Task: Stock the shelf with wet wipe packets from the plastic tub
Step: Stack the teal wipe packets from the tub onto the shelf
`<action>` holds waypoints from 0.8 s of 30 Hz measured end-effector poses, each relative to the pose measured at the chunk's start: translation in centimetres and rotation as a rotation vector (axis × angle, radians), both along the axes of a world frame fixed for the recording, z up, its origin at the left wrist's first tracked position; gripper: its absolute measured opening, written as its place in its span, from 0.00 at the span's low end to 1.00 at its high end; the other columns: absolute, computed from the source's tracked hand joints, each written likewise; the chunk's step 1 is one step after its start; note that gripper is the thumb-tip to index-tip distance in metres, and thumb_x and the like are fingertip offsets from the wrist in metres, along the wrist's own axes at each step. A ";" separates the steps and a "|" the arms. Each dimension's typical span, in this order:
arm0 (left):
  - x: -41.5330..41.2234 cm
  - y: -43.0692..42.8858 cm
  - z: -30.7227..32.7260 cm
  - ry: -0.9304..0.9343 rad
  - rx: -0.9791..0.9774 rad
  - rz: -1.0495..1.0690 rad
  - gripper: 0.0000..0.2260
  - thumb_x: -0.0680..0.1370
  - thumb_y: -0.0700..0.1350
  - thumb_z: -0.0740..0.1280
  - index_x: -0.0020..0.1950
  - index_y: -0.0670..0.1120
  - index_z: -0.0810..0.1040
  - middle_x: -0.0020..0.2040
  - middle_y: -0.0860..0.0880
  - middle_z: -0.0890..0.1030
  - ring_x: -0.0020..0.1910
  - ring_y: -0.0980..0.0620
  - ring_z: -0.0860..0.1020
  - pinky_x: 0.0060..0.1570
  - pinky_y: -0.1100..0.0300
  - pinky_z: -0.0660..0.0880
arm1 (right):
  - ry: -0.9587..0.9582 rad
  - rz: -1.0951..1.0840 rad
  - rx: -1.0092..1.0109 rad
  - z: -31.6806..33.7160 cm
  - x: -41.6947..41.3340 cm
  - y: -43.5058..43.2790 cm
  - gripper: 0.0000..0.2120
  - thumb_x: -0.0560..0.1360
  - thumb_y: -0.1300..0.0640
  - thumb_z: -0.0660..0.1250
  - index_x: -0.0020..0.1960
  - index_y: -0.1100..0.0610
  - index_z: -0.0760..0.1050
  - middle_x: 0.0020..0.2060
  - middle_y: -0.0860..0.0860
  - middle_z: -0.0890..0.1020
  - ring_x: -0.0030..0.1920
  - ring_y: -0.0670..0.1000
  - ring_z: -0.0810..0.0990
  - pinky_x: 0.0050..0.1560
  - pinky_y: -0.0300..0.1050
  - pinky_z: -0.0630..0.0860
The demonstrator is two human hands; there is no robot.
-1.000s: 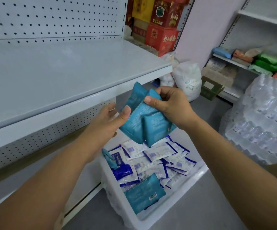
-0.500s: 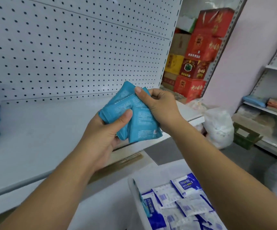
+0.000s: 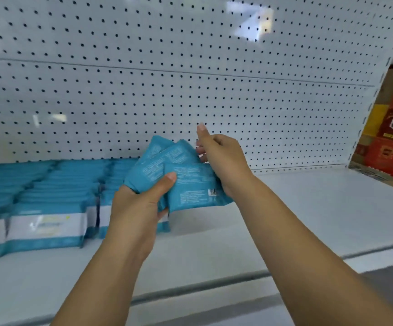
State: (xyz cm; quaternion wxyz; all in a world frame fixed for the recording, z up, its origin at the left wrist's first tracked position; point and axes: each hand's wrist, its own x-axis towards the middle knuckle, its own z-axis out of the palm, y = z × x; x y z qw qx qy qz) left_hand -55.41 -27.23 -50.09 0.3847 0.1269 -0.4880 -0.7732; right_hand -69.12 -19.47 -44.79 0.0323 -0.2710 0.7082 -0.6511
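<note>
Teal wipe packets (image 3: 190,184) | print blurred | left hand (image 3: 134,208) grips | right hand (image 3: 223,156) apparently pinches

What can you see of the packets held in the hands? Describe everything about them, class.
The packets, three as far as shows, are teal, soft and plastic-looking, with fine white print and a barcode on the front one. They are fanned and tilted, above the shelf, by the stocked rows. The left hand grips them from below, thumb on the front; the right hand curls its fingers at their upper right edge, thumb raised.
</note>
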 end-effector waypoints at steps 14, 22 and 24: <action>5.2 -5.9 -1.6 0.115 0.143 0.303 0.19 0.74 0.36 0.74 0.64 0.44 0.80 0.55 0.50 0.86 0.54 0.52 0.85 0.48 0.57 0.83 | -0.419 0.453 -0.152 -6.0 4.3 -3.3 0.17 0.73 0.57 0.75 0.59 0.63 0.80 0.50 0.56 0.87 0.53 0.54 0.86 0.54 0.48 0.82; 5.7 -5.7 -2.2 0.128 0.120 0.387 0.19 0.75 0.36 0.74 0.63 0.47 0.79 0.54 0.52 0.86 0.54 0.54 0.85 0.48 0.57 0.83 | -0.401 0.380 -0.299 -6.4 5.5 -3.7 0.16 0.72 0.60 0.75 0.59 0.60 0.80 0.49 0.53 0.87 0.49 0.51 0.86 0.47 0.42 0.81; 5.9 -5.6 -2.5 0.114 0.102 0.421 0.19 0.74 0.35 0.75 0.63 0.48 0.79 0.55 0.52 0.86 0.54 0.54 0.85 0.49 0.57 0.83 | -0.417 0.357 -0.331 -6.6 5.7 -3.7 0.16 0.72 0.61 0.75 0.59 0.60 0.80 0.49 0.53 0.87 0.49 0.51 0.86 0.47 0.42 0.81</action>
